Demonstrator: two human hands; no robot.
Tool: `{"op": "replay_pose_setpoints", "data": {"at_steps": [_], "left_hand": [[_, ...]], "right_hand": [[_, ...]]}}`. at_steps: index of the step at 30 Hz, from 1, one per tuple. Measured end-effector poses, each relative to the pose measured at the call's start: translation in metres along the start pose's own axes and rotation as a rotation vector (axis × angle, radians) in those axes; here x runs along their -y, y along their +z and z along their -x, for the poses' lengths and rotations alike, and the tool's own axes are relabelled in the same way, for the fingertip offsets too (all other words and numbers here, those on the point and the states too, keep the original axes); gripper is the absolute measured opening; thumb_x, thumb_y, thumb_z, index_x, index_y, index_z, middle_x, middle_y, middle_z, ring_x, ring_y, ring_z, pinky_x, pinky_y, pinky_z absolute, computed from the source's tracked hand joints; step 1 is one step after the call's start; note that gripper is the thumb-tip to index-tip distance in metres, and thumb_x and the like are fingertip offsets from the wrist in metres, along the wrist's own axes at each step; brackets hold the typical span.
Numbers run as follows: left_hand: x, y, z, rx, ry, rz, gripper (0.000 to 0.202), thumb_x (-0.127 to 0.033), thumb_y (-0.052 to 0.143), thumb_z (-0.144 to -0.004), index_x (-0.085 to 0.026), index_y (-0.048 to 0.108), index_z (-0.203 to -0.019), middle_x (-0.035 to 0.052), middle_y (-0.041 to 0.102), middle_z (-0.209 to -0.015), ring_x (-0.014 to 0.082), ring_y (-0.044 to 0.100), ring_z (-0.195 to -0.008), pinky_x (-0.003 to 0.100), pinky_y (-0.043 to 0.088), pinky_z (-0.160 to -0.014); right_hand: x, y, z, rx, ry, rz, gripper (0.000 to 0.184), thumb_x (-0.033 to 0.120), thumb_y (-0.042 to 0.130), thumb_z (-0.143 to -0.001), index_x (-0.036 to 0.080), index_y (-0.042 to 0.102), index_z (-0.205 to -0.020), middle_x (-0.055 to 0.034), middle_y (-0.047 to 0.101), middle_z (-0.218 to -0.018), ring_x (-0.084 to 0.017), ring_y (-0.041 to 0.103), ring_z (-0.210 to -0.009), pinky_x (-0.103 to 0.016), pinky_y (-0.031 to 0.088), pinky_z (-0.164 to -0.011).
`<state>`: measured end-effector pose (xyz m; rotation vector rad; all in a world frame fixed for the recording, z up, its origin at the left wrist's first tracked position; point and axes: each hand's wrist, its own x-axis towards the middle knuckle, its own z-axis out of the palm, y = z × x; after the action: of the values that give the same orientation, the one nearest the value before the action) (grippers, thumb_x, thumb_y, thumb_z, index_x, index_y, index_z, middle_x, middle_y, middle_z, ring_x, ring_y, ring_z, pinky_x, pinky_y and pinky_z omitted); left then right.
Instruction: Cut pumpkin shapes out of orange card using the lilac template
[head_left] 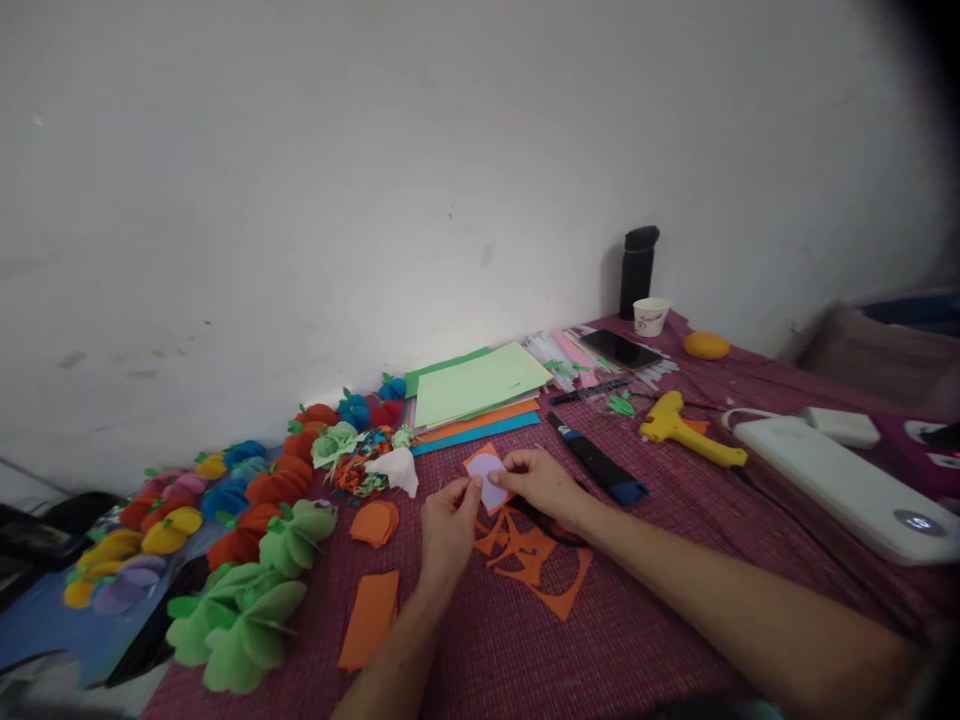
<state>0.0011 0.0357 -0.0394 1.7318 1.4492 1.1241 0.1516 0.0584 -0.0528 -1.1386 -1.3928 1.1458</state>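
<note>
Between my two hands is a small orange paper piece [474,462] with a lilac paper shape [491,488] laid over it. My left hand [450,515] pinches its lower left edge. Thumb and fingers of my right hand [536,480] pinch its right side. Dark-handled scissors [551,520] seem to lie under my right wrist, partly hidden. Below my hands are curved orange paper offcuts [532,560]. Left of my left hand lie a stack of rounded orange cutouts [374,523] and a stack of orange rectangles [370,620].
Colourful paper pumpkins [247,610] crowd the left side. Paper sheets [480,385] and shredded scraps [367,460] lie behind my hands. To the right are a dark pouch-like item [600,460], a yellow glue gun [690,435], a white power bank [840,490], a phone [621,348], cup [650,317] and black bottle [637,275].
</note>
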Motion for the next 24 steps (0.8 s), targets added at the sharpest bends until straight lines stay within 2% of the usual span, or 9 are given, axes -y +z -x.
{"op": "replay_pose_setpoints", "data": {"at_steps": [5, 13, 20, 24], "left_hand": [[0.001, 0.001, 0.001, -0.018, 0.01, -0.016, 0.035, -0.044, 0.046, -0.076, -0.015, 0.057, -0.059, -0.003, 0.044, -0.053, 0.0093, 0.037, -0.052, 0.019, 0.029, -0.048], [0.0, 0.001, 0.001, -0.012, 0.01, 0.067, 0.036, -0.045, 0.047, -0.076, -0.014, 0.058, -0.062, -0.0025, 0.045, -0.055, 0.0094, 0.037, -0.053, 0.02, 0.03, -0.049], [-0.001, 0.003, 0.002, 0.005, -0.007, 0.12, 0.036, -0.045, 0.049, -0.075, -0.014, 0.06, -0.063, -0.0025, 0.047, -0.054, 0.0094, 0.039, -0.053, 0.02, 0.031, -0.049], [-0.006, -0.001, 0.0, 0.077, -0.025, 0.169, 0.033, -0.044, 0.053, -0.071, -0.013, 0.061, -0.064, -0.0012, 0.052, -0.056, 0.0102, 0.044, -0.054, 0.02, 0.034, -0.051]], "right_hand": [[0.002, -0.001, 0.001, 0.014, -0.009, -0.023, 0.02, 0.032, 0.063, -0.065, 0.014, 0.059, -0.057, 0.0031, 0.054, -0.053, -0.009, 0.045, -0.05, -0.019, 0.035, -0.048], [0.009, -0.001, 0.001, 0.037, -0.053, -0.191, 0.019, 0.032, 0.062, -0.067, 0.016, 0.054, -0.07, 0.0036, 0.055, -0.062, -0.009, 0.051, -0.054, -0.02, 0.042, -0.053], [0.004, -0.001, -0.002, 0.016, -0.041, -0.346, 0.036, 0.03, 0.069, -0.06, 0.019, 0.046, -0.086, 0.0065, 0.055, -0.065, -0.009, 0.053, -0.053, -0.022, 0.045, -0.052], [0.007, -0.003, -0.002, 0.04, -0.063, -0.312, 0.037, 0.027, 0.069, -0.061, 0.019, 0.045, -0.088, 0.0069, 0.053, -0.064, -0.008, 0.052, -0.052, -0.021, 0.044, -0.051]]}}
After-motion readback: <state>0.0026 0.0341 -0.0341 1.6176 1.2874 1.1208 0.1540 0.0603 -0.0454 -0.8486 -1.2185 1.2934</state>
